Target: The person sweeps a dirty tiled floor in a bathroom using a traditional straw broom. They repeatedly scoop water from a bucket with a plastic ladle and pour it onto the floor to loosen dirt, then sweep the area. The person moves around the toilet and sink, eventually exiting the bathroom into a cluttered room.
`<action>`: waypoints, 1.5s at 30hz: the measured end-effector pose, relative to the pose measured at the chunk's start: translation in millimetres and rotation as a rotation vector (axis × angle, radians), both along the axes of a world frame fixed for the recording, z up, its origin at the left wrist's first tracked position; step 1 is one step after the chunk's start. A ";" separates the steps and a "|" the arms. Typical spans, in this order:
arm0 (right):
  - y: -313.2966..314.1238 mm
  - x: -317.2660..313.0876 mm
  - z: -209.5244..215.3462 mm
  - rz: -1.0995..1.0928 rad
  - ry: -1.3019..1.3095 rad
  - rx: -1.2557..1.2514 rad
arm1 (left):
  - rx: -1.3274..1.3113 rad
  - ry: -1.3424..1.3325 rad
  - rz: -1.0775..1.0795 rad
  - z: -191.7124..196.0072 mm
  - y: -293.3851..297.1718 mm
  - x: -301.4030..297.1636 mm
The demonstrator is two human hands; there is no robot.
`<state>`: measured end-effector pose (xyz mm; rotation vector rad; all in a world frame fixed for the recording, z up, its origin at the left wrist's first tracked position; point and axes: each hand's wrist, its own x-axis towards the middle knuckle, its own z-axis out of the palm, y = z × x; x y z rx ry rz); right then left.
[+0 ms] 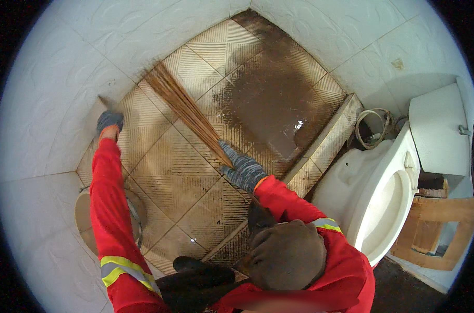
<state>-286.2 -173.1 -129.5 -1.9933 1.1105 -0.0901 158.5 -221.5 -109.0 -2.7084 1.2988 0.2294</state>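
My right hand, in a grey knit glove with an orange cuff, is closed round the bound end of a broom of thin brown sticks. The broom slants up and left, its spread tips at the foot of the left wall. My left hand, gloved the same way, is at the low part of that wall beside the floor. Its fingers are bunched and mostly hidden, so I cannot tell whether anything is in them. Muddy brown water lies on the ridged beige floor tiles, right of the broom.
Pale tiled walls meet in the far corner. A low tiled curb runs along the right, beside a white ceramic fixture and a coiled hose. A beige bucket stands partly behind my left arm. A wooden frame lies far right.
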 end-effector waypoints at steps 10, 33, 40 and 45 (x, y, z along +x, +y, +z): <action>-14.5 -8.4 50.3 -0.093 0.190 0.194 | -0.308 -0.066 -0.097 90.7 -28.0 -49.7; -200.7 -101.4 -61.6 -0.580 0.070 -0.176 | -0.218 0.537 -0.121 87.4 234.3 -149.5; -208.2 -65.5 -47.6 -0.488 -0.187 -0.182 | -0.161 0.456 -0.126 107.0 222.1 -161.7; -288.9 -73.1 -88.4 -0.587 -0.146 -0.132 | -0.168 0.606 -0.096 80.8 211.6 -165.2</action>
